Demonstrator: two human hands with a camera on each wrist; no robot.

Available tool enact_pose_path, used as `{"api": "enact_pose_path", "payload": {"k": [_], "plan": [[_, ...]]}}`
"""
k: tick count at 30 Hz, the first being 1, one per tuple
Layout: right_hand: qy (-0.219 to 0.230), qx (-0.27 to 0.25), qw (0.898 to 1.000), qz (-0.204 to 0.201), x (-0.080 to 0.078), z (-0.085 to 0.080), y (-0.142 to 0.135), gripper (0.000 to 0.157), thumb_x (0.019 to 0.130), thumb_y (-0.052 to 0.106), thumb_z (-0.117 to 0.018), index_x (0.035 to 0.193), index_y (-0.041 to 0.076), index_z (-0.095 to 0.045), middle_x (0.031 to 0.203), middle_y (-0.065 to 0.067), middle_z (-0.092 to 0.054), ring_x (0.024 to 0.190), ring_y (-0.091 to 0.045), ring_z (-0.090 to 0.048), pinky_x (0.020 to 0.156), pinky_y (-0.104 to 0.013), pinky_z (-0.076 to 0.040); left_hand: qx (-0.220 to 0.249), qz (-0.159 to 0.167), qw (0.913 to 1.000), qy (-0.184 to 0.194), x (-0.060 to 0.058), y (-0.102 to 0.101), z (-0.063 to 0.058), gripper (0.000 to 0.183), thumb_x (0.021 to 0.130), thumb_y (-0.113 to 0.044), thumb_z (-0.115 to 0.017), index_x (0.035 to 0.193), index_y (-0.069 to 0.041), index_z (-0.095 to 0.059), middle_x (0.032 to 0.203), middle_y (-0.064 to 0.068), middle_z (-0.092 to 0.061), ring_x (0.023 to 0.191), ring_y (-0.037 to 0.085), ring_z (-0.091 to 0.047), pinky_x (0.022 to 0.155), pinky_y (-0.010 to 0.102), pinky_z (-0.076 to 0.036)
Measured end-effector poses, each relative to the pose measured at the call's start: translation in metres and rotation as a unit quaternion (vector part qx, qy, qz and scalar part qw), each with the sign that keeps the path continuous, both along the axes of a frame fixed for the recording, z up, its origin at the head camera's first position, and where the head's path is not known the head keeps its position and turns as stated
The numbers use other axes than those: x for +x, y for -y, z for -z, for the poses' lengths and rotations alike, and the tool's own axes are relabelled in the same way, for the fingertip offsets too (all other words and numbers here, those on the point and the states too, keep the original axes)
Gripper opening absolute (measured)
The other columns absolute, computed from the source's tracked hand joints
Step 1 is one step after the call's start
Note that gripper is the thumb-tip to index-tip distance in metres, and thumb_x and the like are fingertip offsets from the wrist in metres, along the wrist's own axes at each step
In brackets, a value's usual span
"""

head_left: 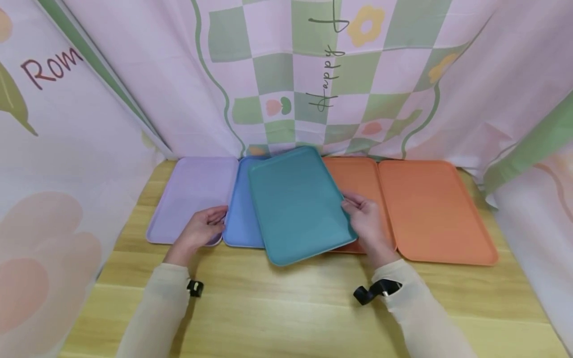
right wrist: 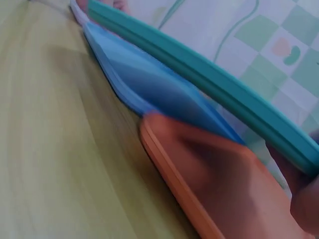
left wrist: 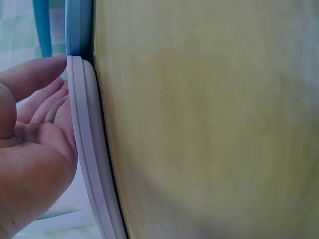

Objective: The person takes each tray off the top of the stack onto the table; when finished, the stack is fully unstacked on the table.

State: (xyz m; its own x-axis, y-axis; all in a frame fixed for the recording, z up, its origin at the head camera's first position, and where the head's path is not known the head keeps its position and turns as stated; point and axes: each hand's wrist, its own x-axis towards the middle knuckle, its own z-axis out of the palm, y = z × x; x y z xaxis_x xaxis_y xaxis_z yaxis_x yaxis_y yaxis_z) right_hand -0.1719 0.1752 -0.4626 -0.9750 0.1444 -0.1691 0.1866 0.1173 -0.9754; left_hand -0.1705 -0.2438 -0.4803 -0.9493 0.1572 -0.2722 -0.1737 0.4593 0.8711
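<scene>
A teal tray (head_left: 301, 206) is tilted above the blue and orange trays; the right wrist view shows a gap beneath it. My right hand (head_left: 364, 219) grips its right edge, thumb on top and fingers underneath. My left hand (head_left: 203, 228) rests at the border between the lavender tray (head_left: 192, 199) and the blue tray (head_left: 241, 209), with relaxed fingers. Its thumb (left wrist: 37, 74) reaches the corner where those two rims meet in the left wrist view. The teal tray hides much of the blue tray and part of the nearer orange tray (right wrist: 209, 184).
Another orange tray (head_left: 438, 214) lies at the right end of the row on the wooden table (head_left: 277, 308). Behind the row hangs a checkered curtain (head_left: 313, 74), and more printed cloth (head_left: 67, 174) hangs at the left side.
</scene>
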Motion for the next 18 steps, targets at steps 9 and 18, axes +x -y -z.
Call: {"api": "enact_pose_path", "payload": {"k": [9, 18], "plan": [[-0.018, 0.014, 0.998, -0.065, -0.010, -0.002, -0.037, 0.043, 0.109, 0.011, -0.063, 0.150, -0.003, -0.061, 0.129, 0.003, -0.078, 0.102, 0.017, -0.067, 0.086, -0.008, -0.058, -0.003, -0.009, 0.9999, 0.011, -0.002, 0.000, 0.001, 0.057, 0.106, 0.003, -0.059, 0.161, 0.003, -0.044, 0.166, 0.028, -0.045, 0.157, 0.042, -0.043, 0.128, 0.051, -0.040], [-0.014, 0.033, 0.989, -0.146, -0.013, -0.010, -0.054, 0.046, 0.109, 0.016, -0.065, 0.151, -0.003, -0.060, 0.123, 0.012, -0.077, 0.097, 0.008, -0.073, 0.082, -0.016, -0.062, -0.005, -0.004, 1.0000, 0.003, -0.001, -0.001, 0.001, 0.058, 0.105, 0.003, -0.062, 0.160, 0.005, -0.045, 0.164, 0.029, -0.046, 0.155, 0.043, -0.044, 0.127, 0.051, -0.041]]}}
